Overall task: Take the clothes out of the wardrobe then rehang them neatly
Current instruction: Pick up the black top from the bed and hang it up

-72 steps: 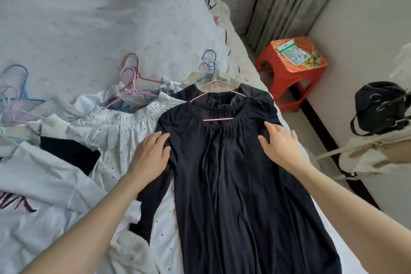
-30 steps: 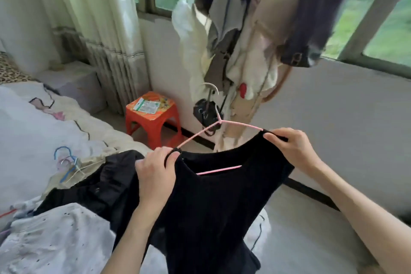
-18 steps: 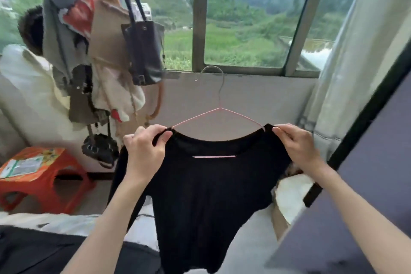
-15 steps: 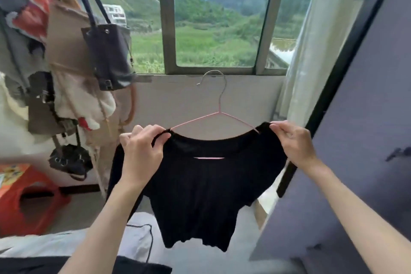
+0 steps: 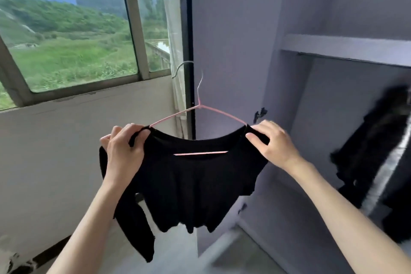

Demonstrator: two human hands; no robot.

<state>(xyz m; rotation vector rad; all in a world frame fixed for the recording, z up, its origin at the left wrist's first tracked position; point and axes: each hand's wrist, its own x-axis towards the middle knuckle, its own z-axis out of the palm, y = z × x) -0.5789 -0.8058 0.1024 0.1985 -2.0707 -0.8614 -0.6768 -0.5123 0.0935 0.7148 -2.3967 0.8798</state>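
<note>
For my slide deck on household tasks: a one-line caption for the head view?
Both hands, left hand and right hand, hold a black top on a pink hanger before the open wardrobe.

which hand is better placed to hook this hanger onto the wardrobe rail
Right hand: it grips the black top's shoulder nearest the rail. The left hand holds the window-side shoulder. The pink hanger's hook is free.

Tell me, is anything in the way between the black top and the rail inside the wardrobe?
Nothing visible blocks it. Both the left hand and the right hand hold the black top on its pink hanger before the open wardrobe. The rail is bare on the near side; dark clothes hang farther right.
</note>
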